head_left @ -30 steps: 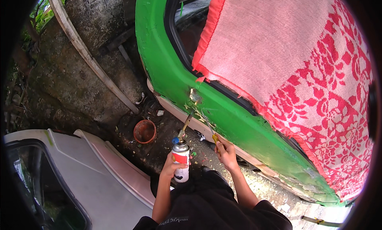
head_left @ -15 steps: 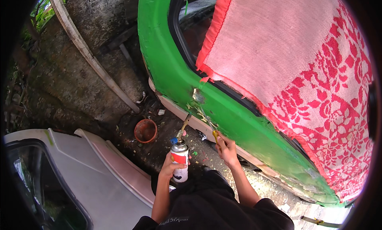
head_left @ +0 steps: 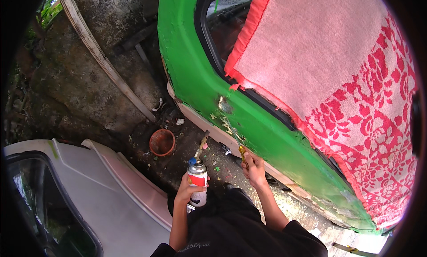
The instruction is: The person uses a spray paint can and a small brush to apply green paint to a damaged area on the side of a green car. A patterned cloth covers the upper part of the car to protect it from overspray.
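Observation:
My left hand is wrapped round the can of a gas torch, white and red with a blue knob and a brass nozzle that points up toward the car. My right hand grips the yellow handle of a screwdriver. Its thin shaft reaches up to the green car body, where the paint is scraped and flaking below a bare patch. Whether the tip touches the panel is hard to make out. I see no flame at the nozzle.
A red and pink floral towel drapes over the green car's window and roof. At lower left stands a grey car. A terracotta pot sits on the littered ground between them. A long curved strip leans at the back left.
The torch has shifted slightly left and down, its nozzle a little farther from the green panel. My right hand keeps the screwdriver at the scraped spot. The whole view has shifted slightly.

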{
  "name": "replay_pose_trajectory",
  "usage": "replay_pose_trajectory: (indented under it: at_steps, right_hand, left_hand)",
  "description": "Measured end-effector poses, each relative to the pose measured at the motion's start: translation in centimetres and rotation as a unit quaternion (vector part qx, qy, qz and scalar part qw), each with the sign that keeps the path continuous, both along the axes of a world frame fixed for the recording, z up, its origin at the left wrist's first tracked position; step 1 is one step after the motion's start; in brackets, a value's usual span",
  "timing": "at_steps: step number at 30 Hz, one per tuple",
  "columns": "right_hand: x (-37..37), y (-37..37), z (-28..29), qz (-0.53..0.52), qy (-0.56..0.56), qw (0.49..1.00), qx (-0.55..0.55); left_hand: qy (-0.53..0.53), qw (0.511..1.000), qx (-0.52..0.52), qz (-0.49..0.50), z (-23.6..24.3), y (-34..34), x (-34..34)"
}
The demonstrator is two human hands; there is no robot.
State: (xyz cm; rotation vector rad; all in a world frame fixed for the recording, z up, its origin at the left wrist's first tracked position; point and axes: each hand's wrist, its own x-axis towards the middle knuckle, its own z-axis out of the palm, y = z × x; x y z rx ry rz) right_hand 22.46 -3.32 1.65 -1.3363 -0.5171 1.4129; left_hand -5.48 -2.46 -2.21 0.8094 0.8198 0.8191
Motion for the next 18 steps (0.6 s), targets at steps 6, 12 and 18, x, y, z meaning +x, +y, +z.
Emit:
replay_pose_trajectory:
  at_steps: [6, 12, 18]
  right_hand:
    - [-1.4, 0.7, 0.5, -0.016, -0.019, 1.0, 0.006]
    - [-0.9, 0.4, 0.9, -0.013, -0.063, 0.998, 0.01]
    - [-1.1, -0.5, 0.4, -0.018, -0.072, 0.997, 0.028]
  left_hand:
    - [0.012, 0.999, 0.002, 0.046, 1.1, 0.2, -1.5]
    - [0.016, 0.998, 0.014, 0.059, 0.8, 0.0, -2.5]
    - [0.005, 0.999, 0.008, 0.051, 1.7, -0.6, -0.7]
